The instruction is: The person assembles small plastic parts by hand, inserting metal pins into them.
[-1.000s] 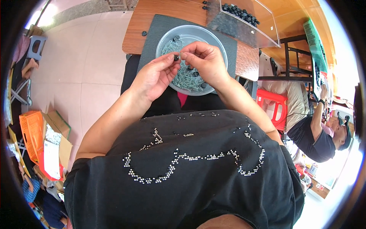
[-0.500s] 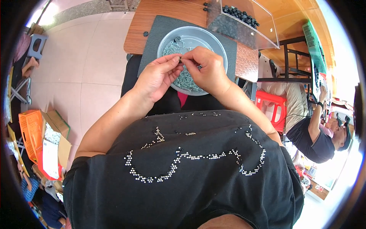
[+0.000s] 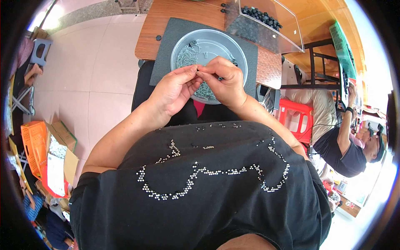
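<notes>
Over the near side of a round grey plastic basin [image 3: 241, 46], my two hands meet fingertip to fingertip. My left hand [image 3: 174, 89] pinches a tiny dark piece, mostly covered by the fingers, between thumb and forefinger. Thumb and forefinger of my right hand [image 3: 227, 81] are pressed together against the same spot; what they grip is too small to make out. Loose silvery screws [image 3: 188, 56] are heaped in the basin under and beyond my hands. A small black round part [image 3: 193, 43] rests at the basin's far left inside edge.
Under the basin is a dark grey mat [image 3: 166, 50] on a brown wooden table [image 3: 146, 35]. A clear bin [image 3: 287, 41] of black parts [image 3: 260, 18] stands at the far right. A red stool [image 3: 296, 108] and a seated co-worker [image 3: 339, 146] are to the right; an orange crate [image 3: 33, 143] is at left.
My right hand has tilted and moved slightly down, its fingertips closing over the dark piece that showed more before. My left hand stays almost in place.
</notes>
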Demonstrator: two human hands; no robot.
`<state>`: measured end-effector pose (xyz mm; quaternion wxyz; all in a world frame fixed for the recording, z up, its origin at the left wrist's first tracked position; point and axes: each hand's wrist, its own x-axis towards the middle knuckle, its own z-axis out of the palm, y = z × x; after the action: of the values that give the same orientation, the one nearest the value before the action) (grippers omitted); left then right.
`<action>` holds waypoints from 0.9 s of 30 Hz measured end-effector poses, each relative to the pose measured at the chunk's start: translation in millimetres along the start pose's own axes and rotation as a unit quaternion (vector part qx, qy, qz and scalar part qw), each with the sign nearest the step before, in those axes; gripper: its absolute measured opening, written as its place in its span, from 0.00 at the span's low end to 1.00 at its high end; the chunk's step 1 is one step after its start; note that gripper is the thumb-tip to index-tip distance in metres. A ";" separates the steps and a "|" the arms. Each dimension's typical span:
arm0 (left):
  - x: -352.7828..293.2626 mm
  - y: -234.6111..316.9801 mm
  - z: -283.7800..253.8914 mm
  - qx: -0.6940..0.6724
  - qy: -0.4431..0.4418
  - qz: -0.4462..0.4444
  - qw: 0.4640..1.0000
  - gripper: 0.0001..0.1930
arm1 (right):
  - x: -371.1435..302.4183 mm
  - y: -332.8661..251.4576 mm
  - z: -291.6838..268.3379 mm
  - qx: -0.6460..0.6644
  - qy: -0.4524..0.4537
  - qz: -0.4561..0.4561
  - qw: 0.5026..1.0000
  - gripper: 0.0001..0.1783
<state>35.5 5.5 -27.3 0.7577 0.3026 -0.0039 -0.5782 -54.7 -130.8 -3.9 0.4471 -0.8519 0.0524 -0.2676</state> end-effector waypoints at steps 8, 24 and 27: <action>0.1 -1.1 5.1 0.033 0.038 0.013 0.999 0.11 | -4.2 7.6 2.2 -0.083 0.024 -0.081 0.993 0.11; 9.4 38.8 -16.9 0.131 0.178 0.169 0.961 0.21 | 7.8 56.8 -21.7 0.165 -0.004 0.320 0.933 0.07; 9.6 34.8 -19.3 0.132 0.166 0.152 0.965 0.19 | 9.5 41.8 -5.2 -0.069 -0.085 0.105 0.988 0.09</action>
<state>76.0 11.0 -30.2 0.7805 0.4870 -0.0005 -0.3920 -43.0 -162.6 -30.6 0.4158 -0.8900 0.1221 -0.1418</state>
